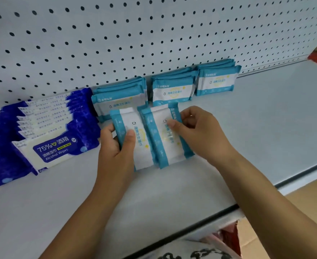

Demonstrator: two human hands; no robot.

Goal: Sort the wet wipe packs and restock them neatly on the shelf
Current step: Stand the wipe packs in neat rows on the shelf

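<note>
Head camera view, looking down at a pale shelf [266, 118] backed by a pegboard wall [154, 34].

Two bare forearms reach in from below. The left hand [116, 144] grips the left pack [135, 146], a white pack with teal ends. Its thumb lies across the front and its fingers curl around the left edge. The right hand [199, 131] holds the right pack [161, 144], which looks the same. Its thumb presses on the face and its fingers curl over the far right edge. The two packs sit side by side with edges touching, their long sides pointing away from the person toward the wall and leaning slightly left. Whether their near ends rest on the shelf cannot be told.

Just beyond the fingertips, three stacks [172, 86] of matching teal packs stand against the wall with their long sides running along the shelf. That is crosswise to the two held packs, so each held pack probably needs a quarter turn before it joins a stack. The left hand is nearest the left stack and the right hand is nearest the middle one.

At far left a row of dark blue packs [47, 139] stands in line.
</note>
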